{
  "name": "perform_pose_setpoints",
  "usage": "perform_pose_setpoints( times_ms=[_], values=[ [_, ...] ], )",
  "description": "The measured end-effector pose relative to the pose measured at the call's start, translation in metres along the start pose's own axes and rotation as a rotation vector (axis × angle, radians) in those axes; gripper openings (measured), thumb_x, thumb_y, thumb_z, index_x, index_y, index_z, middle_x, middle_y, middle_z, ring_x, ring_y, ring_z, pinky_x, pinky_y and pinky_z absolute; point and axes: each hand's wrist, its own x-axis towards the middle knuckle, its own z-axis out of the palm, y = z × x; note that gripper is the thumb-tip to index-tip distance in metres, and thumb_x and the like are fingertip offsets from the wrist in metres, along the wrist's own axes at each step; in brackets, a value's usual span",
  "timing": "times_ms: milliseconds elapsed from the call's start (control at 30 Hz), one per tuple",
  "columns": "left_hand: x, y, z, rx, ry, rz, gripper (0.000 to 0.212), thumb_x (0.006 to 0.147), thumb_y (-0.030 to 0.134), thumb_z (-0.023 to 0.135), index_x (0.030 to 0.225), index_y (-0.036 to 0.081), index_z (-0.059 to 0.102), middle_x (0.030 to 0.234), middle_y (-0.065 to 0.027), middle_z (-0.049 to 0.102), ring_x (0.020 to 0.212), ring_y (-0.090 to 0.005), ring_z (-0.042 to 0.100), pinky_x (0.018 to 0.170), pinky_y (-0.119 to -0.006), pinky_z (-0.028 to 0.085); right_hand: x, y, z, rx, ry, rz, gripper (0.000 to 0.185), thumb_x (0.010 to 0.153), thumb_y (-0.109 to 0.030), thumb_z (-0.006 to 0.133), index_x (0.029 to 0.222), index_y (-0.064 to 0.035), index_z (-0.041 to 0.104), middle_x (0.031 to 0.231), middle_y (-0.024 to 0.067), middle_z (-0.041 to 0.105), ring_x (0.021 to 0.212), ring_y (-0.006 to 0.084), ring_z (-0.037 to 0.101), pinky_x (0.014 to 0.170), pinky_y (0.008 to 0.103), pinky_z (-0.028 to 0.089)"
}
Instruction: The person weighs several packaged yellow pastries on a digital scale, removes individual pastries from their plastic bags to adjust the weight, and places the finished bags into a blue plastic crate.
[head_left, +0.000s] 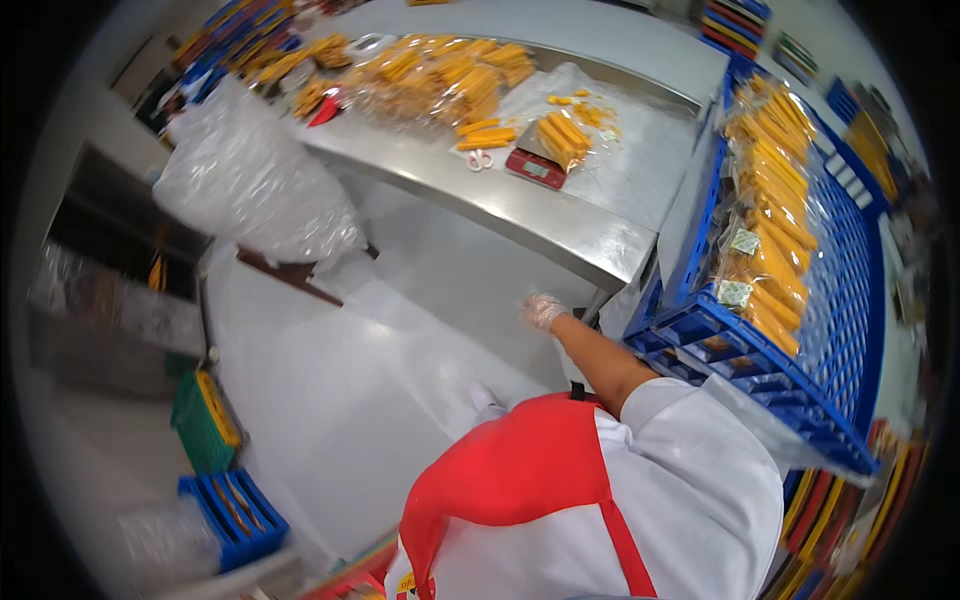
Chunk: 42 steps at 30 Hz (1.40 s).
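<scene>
My right hand (544, 311), in a clear plastic glove, hangs over the floor by the leg of a steel table. I see nothing in it, but its fingers are blurred. My left hand is out of view. On the table (480, 180) stands a red digital scale (536, 168) bearing a clear bag of yellow-orange sticks (564, 139). White-handled scissors (479, 160) and loose sticks (486, 137) lie beside it. Farther left is a pile of bagged sticks (442, 75), with a red object (325, 111) near it. Crumbs (595, 114) lie behind the scale.
On my right, a blue plastic crate (847, 300) holds a row of bagged sticks (776, 225). A large clear bag (255, 180) rests on a brown stand (289, 276) at left. Green (202, 424) and blue crates (234, 517) stand at lower left.
</scene>
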Motion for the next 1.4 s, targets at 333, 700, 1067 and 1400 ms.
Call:
perform_pose_setpoints(
  times_ms=[333,700,1067,1400],
  values=[
    [0.282,0.114,-0.237,0.288,0.086,0.052,0.053,0.075,0.037,0.064,0.114,0.001,0.058,0.108,-0.0233,0.060,0.102,-0.0337,0.057,0.088,-0.038,0.045,-0.006,-0.003,-0.041,0.662,0.553,0.219,0.034,0.078,-0.023,0.059,0.105,-0.0020,0.061,0.091,0.0113,0.065,0.082,0.0178,0.060,0.075,0.0283,0.047],
    [0.287,0.501,-0.117,-0.387,-0.427,0.381,0.042,0.086,0.025,0.059,0.123,0.006,0.050,0.108,-0.0054,0.057,0.093,-0.0146,0.055,0.077,-0.030,0.048,0.095,0.051,-0.184,1.363,1.344,0.279,0.044,0.083,-0.029,0.063,0.114,0.0014,0.054,0.095,0.0055,0.059,0.083,0.0142,0.053,0.074,0.0275,0.044],
    [0.254,0.723,-0.069,-0.679,-1.649,0.120,0.081,0.078,0.046,0.065,0.140,0.016,0.024,0.139,-0.0119,0.033,0.125,-0.0297,0.035,0.100,-0.045,0.034,0.092,-0.080,-0.305,1.188,0.952,-0.123,0.013,0.084,-0.010,0.058,0.088,0.0009,0.064,0.083,0.0036,0.063,0.076,0.0091,0.055,0.073,0.0240,0.045],
    [0.228,0.847,-0.072,-0.956,-1.727,0.306,0.084,0.065,0.053,0.073,0.132,0.016,0.039,0.134,-0.0062,0.043,0.122,-0.0283,0.040,0.103,-0.051,0.030,0.053,-0.157,-0.307,1.179,0.979,-0.105,0.020,0.086,-0.017,0.056,0.090,0.0010,0.062,0.086,0.0068,0.062,0.078,0.0114,0.057,0.073,0.0272,0.048]
  ],
)
